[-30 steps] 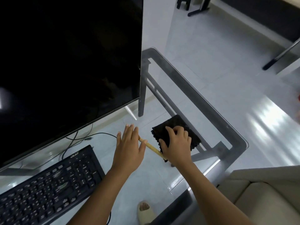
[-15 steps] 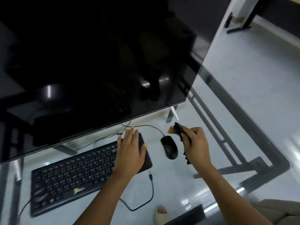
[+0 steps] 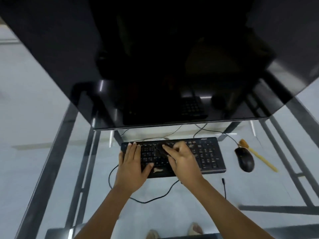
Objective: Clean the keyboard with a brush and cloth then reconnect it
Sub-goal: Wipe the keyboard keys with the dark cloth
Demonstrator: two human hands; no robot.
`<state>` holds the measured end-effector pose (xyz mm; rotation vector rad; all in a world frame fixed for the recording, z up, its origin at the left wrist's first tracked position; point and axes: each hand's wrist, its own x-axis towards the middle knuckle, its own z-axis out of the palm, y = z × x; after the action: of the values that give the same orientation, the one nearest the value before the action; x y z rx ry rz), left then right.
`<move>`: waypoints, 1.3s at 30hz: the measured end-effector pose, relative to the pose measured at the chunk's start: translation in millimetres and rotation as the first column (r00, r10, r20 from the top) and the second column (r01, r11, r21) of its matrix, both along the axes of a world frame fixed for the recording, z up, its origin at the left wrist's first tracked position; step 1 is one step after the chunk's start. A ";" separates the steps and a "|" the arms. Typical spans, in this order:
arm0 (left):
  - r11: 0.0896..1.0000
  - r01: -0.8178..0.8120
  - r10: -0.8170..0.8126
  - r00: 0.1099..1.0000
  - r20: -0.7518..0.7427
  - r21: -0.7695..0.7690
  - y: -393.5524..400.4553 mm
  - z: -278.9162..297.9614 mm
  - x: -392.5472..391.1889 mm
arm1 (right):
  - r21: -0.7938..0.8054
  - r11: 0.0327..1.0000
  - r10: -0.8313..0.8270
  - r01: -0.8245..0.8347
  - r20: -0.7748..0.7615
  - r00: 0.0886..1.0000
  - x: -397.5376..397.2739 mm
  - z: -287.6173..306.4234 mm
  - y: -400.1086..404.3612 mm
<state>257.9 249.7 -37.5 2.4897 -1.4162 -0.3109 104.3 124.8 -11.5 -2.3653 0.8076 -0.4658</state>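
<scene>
A black keyboard (image 3: 208, 153) lies on the glass desk below the monitor. My left hand (image 3: 133, 163) rests flat on the keyboard's left end with its fingers spread. My right hand (image 3: 181, 157) presses a dark cloth (image 3: 159, 150) onto the middle keys, fingers bunched over it. The wooden-handled brush (image 3: 257, 155) lies on the glass to the right, just past a black mouse (image 3: 244, 158). The keyboard's cable (image 3: 155, 199) loops loose in front of it, and its plug end (image 3: 223, 180) lies free on the desk.
A large dark monitor (image 3: 172, 57) overhangs the back of the desk. Other cables (image 3: 198, 130) run behind the keyboard. The glass desk (image 3: 259, 192) has dark metal frame bars on both sides. My feet (image 3: 195, 228) show through the glass near the bottom edge.
My view has swung left over the keyboard. My right hand carried the cloth from the desk's right side onto the keys. The brush now lies beside the mouse. My left hand moved to the keyboard's left end.
</scene>
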 end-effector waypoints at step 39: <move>0.952 0.297 -0.305 0.924 -0.229 -0.073 44.1 -29.5 97.8 | -0.156 0.978 0.124 -0.138 -0.096 0.988 60.7 -58.9 102.5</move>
<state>355.7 293.8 -67.1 2.1145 -1.6791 -0.6161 165.0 227.2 -70.5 -2.5862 0.6672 -0.3908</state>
